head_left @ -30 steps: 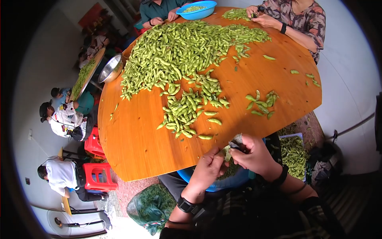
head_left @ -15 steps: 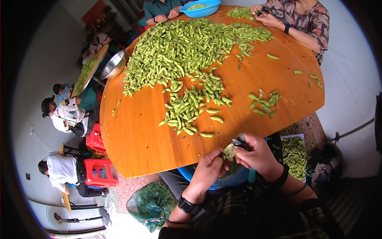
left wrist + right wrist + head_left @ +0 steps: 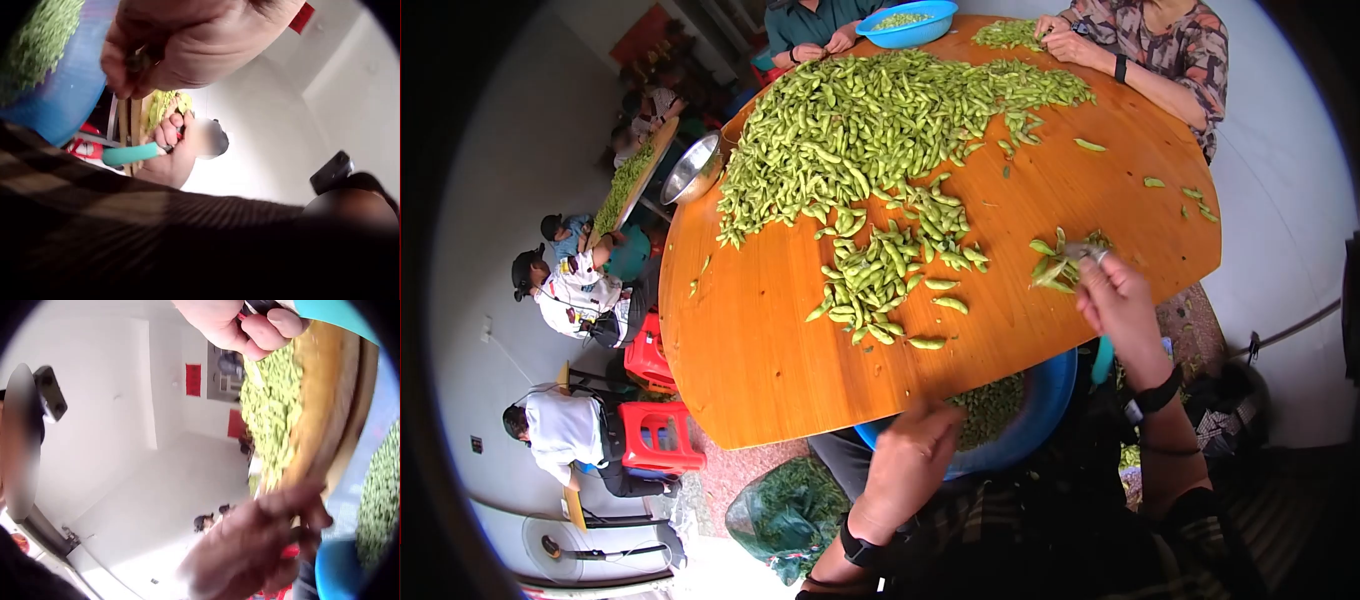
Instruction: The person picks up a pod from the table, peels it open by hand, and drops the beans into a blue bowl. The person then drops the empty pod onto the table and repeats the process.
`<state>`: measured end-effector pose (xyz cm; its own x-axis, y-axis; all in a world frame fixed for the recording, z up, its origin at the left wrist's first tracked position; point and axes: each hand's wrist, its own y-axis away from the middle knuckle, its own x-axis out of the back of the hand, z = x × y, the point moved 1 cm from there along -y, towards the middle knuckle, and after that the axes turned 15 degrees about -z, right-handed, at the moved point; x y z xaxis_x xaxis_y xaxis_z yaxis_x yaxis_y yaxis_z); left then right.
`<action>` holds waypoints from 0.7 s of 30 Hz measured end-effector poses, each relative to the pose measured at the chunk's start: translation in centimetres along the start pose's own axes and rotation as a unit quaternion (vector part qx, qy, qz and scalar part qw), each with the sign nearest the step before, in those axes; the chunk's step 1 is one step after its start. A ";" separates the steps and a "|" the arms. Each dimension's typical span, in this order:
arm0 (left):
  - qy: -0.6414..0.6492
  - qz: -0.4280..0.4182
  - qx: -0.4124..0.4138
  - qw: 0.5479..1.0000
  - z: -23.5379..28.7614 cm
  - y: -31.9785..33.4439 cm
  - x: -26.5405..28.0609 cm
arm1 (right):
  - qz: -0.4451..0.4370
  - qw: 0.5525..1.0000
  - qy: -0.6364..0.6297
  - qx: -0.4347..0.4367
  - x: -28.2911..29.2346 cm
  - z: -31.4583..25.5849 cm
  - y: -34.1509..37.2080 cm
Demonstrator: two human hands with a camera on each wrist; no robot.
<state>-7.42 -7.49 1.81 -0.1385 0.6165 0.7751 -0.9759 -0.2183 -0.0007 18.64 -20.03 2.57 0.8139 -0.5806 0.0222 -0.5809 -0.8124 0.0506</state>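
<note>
My right hand reaches over the table's right part, fingertips at a small group of green pods. In the left wrist view, that hand grips a tool with a teal handle; the right wrist view shows the teal handle beside its curled fingers. A grey, blurred piece shows at its fingertips in the head view. My left hand is at the table's near edge, beside a blue basin containing small green pieces. Its fingers are curled; whether they hold something is unclear.
A large heap of pods covers the back of the wooden table, with a smaller cluster nearer. A metal bowl stands left, another blue basin at the back. Two people sit opposite; red stools stand left.
My hands, together over the basin before, have separated. The right moved up and right to the small pod group; the left stayed low near the table edge. The pale green pod between them is no longer visible there.
</note>
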 end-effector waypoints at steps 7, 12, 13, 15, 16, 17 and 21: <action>-0.102 0.127 0.097 0.982 -1.8 -5.8 1.8 | -0.071 0.997 0.016 -0.015 -1.2 1.1 1.9; 0.024 0.112 0.046 0.992 -1.0 -5.8 1.0 | -0.244 0.966 -0.056 -0.071 -5.7 0.3 3.6; 0.126 0.097 0.061 0.985 -0.7 -5.5 0.4 | -0.254 0.961 -0.076 -0.076 -6.4 0.3 3.6; 0.169 0.085 0.066 0.980 0.1 -5.2 -0.2 | -0.264 0.956 -0.095 -0.082 -7.3 -0.5 3.3; 0.212 0.078 0.071 0.972 0.3 -5.0 -0.5 | -0.277 0.951 -0.110 -0.086 -7.5 -0.5 3.2; 0.210 0.083 0.053 0.973 0.1 -5.0 -0.9 | -0.276 0.950 -0.117 -0.085 -7.5 0.1 3.4; 0.186 0.069 0.077 0.977 0.5 -4.5 -1.4 | -0.281 0.950 -0.097 -0.090 -7.3 1.0 3.9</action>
<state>-2.70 -7.76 1.02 -0.3469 0.7988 0.4915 -0.9106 -0.4123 0.0274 10.40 -18.96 1.63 0.9678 -0.0699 -0.2416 -0.0287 -0.9850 0.1701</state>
